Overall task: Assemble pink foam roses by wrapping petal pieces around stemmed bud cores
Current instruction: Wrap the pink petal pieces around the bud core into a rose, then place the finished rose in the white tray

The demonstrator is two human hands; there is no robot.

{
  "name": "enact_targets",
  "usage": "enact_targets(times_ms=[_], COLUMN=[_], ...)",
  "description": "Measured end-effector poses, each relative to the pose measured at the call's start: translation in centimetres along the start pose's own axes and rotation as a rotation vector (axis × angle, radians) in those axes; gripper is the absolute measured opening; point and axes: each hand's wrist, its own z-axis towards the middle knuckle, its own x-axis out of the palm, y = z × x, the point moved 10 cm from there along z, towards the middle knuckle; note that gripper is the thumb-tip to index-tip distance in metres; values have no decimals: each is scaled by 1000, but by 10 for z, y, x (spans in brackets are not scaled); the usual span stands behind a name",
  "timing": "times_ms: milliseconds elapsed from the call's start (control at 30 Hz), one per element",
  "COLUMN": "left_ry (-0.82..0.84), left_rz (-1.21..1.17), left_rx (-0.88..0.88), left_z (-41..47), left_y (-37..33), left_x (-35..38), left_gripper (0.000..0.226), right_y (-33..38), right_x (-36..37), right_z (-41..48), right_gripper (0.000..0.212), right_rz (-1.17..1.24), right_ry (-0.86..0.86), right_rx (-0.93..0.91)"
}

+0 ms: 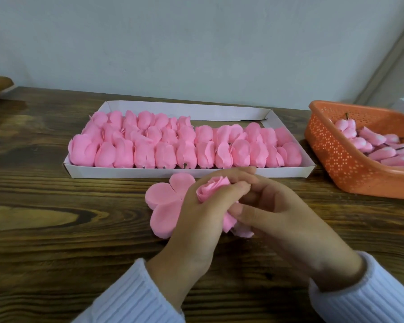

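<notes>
A dark-stained wooden table (56, 229) with bold grain and knots runs back to a plain, pale grey-blue wall (196, 43) along its far edge, where soft even light falls and a pale grey frame (387, 66) slants up past the far right corner.

Soft, even light, moderately bright; source out of view. Pale sheen on table (21, 117) at far left. Shadows weak, soft-edged beneath left hand (196, 220) and right hand (287, 220). Orange basket (336, 159) smeared by blur near right edge. Wide-angle stretch toward corners. Cardboard tray (196, 172) fairly sharp.
</notes>
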Motion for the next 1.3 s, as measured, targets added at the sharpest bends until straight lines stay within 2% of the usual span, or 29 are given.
enact_targets(times_ms=[100, 200, 267, 300, 367, 467, 567, 633, 700, 800, 967, 1067, 1300], left_ry=[-35, -217, -277, -298, -370, -436, -450, -444, -446, -461, -491, -513, -515], left_rz=[-84, -131, -213, -274, -358, -315, -304, -303, -294, -286, -276, -265, -274], left_rx=[2, -16, 3, 38, 88, 106, 99, 98, 96, 84, 52, 44, 50], left_z=[1, 2, 1, 2, 0, -1, 0, 1, 3, 6, 2, 1, 1], left_y=[0, 5, 3, 0, -4, -2, 4, 6, 8, 12, 15, 16, 14], left_x=[-3, -22, -28, -31, -40, -48, -49, -48, -48, -50, -52, -53, -52], left_gripper=[27, 52, 62, 59, 48, 40, 38, 35, 30, 17, 28, 28, 22], right_y=[12, 9, 11, 15, 30, 47, 41, 32, 26, 33, 25, 17, 5], right_x=[7, 17, 16, 10, -13, -62, -105, -117, -121, -108, -79, -66, -59], right_z=[8, 21, 35, 47, 82, 145, 187, 204, 220, 234, 244, 245, 242], right_gripper=[39, 43, 46, 45, 39, 20, 14, 17, 17, 27, 32, 34, 46], right_rz=[-152, -298, -278, -228, -166, -165, -260, -346, -545, -840, -1037, -1257, -1436], right_ry=[103, 314, 435, 436, 343, 44, -271, -391, -446, -453, -382, -266, -77], right_rx=[38, 188, 289, 321, 313, 215, 171, 163, 155, 106, 105, 146, 250])
